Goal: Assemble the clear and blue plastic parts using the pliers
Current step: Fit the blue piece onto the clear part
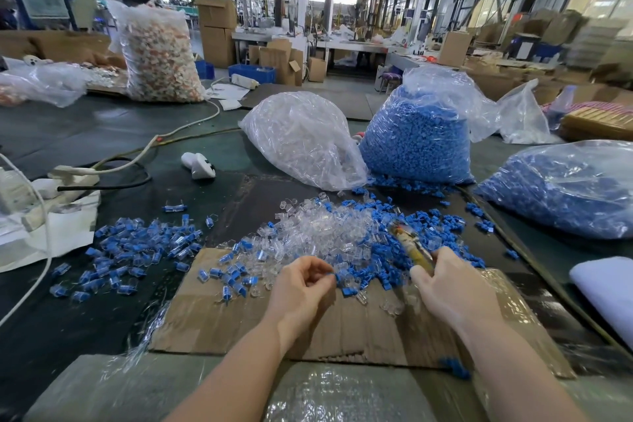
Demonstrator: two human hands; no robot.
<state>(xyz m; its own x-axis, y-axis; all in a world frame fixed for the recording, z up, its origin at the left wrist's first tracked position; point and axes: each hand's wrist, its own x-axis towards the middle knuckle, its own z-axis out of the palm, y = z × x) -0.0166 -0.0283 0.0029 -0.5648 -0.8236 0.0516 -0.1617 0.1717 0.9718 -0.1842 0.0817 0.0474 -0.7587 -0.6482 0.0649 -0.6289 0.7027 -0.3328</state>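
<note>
A mixed heap of clear parts (322, 233) and blue parts (394, 271) lies on a cardboard sheet (308, 329) in front of me. My left hand (301, 284) pinches a small blue part (331, 276) at the heap's near edge. My right hand (448, 288) grips the pliers (409, 243), whose yellow-patterned handles point up and away over the heap; their jaws are hidden in my palm. A pile of assembled clear-and-blue pieces (137, 250) spreads to the left.
A bag of clear parts (305, 140) and two bags of blue parts (418, 140) (565, 188) stand behind and to the right. A power strip with cables (75, 178) lies at the left, a white cloth (606, 291) at the right. A person sits at the far left behind a large bag (161, 55).
</note>
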